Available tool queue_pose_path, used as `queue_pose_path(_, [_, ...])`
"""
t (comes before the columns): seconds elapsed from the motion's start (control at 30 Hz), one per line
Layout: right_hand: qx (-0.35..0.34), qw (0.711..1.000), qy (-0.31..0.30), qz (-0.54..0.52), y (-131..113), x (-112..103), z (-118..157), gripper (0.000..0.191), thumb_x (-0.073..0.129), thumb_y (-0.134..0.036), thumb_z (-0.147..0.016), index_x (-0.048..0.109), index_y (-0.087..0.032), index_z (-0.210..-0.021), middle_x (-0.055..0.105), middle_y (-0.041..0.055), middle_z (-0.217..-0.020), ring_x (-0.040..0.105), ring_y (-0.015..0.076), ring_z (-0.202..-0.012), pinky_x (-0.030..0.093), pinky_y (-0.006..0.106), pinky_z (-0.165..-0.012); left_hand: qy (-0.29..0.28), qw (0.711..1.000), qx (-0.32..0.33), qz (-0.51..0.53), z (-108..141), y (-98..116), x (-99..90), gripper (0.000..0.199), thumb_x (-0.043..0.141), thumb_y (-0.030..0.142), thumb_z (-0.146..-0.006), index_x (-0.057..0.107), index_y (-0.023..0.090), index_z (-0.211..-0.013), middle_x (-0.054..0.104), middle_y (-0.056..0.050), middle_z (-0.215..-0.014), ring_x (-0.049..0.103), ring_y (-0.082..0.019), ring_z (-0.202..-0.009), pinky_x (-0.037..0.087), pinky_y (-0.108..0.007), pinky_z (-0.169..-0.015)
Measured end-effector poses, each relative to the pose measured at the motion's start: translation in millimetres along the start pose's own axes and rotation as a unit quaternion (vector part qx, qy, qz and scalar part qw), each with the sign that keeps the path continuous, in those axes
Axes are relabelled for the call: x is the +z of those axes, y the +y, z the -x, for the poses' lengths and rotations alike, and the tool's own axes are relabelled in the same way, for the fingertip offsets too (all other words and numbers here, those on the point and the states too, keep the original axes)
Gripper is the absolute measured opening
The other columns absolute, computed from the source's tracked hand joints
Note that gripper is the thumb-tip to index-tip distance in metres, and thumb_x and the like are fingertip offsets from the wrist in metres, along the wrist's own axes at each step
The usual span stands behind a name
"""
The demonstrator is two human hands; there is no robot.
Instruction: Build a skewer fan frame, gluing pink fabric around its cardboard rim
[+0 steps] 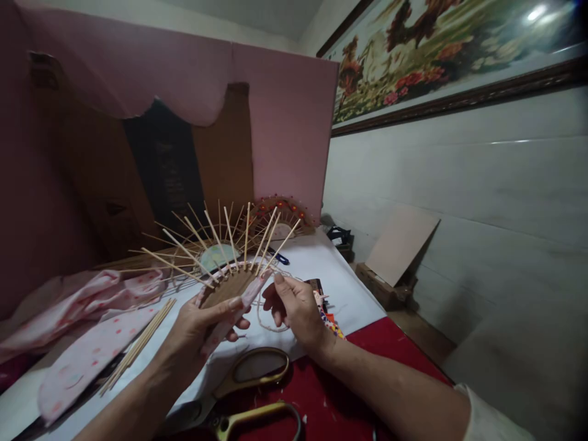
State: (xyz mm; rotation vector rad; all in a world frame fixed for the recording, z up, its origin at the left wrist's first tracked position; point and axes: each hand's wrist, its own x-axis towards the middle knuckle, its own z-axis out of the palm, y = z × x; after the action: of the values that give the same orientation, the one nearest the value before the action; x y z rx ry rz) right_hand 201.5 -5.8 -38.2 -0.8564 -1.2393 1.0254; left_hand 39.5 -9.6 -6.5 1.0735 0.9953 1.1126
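My left hand (209, 321) grips a half-round cardboard piece (229, 291) edged with pink spotted cloth, thumb on top and fingers beneath. Several thin wooden sticks (248, 233) fan out from its curved rim, pointing away from me. My right hand (294, 306) is at the piece's right corner, with thumb and forefinger pinched together. Thin twine (260, 318) loops down beside these fingers and appears to run into the pinch. Gold-handled scissors (261, 383) lie below my hands.
Loose sticks (138, 346), a spotted cloth piece (87, 367) and crumpled pink cloth (114, 288) lie at left. Behind the work are a similar stick fan with a green centre (218, 257) and a decorated half-round fan (280, 211). A pink board (289, 141) stands at the back.
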Motion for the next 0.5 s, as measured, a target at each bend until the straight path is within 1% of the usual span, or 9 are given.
queue_pose_path(0.1, [0.000,1.000,0.011,-0.023,-1.0,0.3,-0.5,0.027,0.044,-0.036,-0.086,0.055,-0.015,-0.072,0.056,-0.0016,-0.058,0.042,0.0045,-0.036,0.026,0.016,-0.034,0.006,1.000,-0.001,-0.014,-0.9,0.8,0.5,0.025,0.075,0.020,-0.064,0.063,0.012,-0.085,0.070,-0.004,-0.071,0.065,-0.015,-0.052,0.047,-0.019,-0.040])
queue_pose_path(0.2, [-0.001,0.999,0.017,-0.039,-2.2,1.1,-0.4,0.019,0.044,-0.029,-0.083,0.055,-0.016,-0.076,0.057,-0.0020,-0.059,0.041,0.0041,-0.035,0.025,0.016,-0.033,0.004,1.000,0.007,-0.021,-1.0,1.5,1.6,0.027,0.074,0.019,-0.066,0.062,0.014,-0.089,0.070,-0.003,-0.073,0.065,-0.015,-0.052,0.046,-0.019,-0.040])
queue_pose_path(0.33, [-0.007,0.999,0.021,-0.043,-2.5,1.3,-0.5,0.018,0.044,-0.030,-0.083,0.055,-0.016,-0.079,0.057,-0.0023,-0.060,0.041,0.0041,-0.036,0.026,0.016,-0.033,0.012,1.000,0.007,-0.025,-0.8,1.4,2.4,0.028,0.074,0.018,-0.065,0.061,0.017,-0.090,0.071,-0.002,-0.071,0.065,-0.015,-0.051,0.046,-0.019,-0.040])
queue_pose_path(0.5, [-0.022,0.999,0.024,-0.036,-2.9,-0.3,0.0,0.025,0.042,-0.036,-0.087,0.055,-0.016,-0.079,0.057,-0.0015,-0.065,0.043,0.0047,-0.039,0.027,0.016,-0.034,0.019,0.999,-0.001,-0.026,-1.6,0.7,2.2,0.033,0.077,0.020,-0.062,0.059,0.017,-0.090,0.072,-0.003,-0.071,0.065,-0.015,-0.051,0.047,-0.019,-0.039])
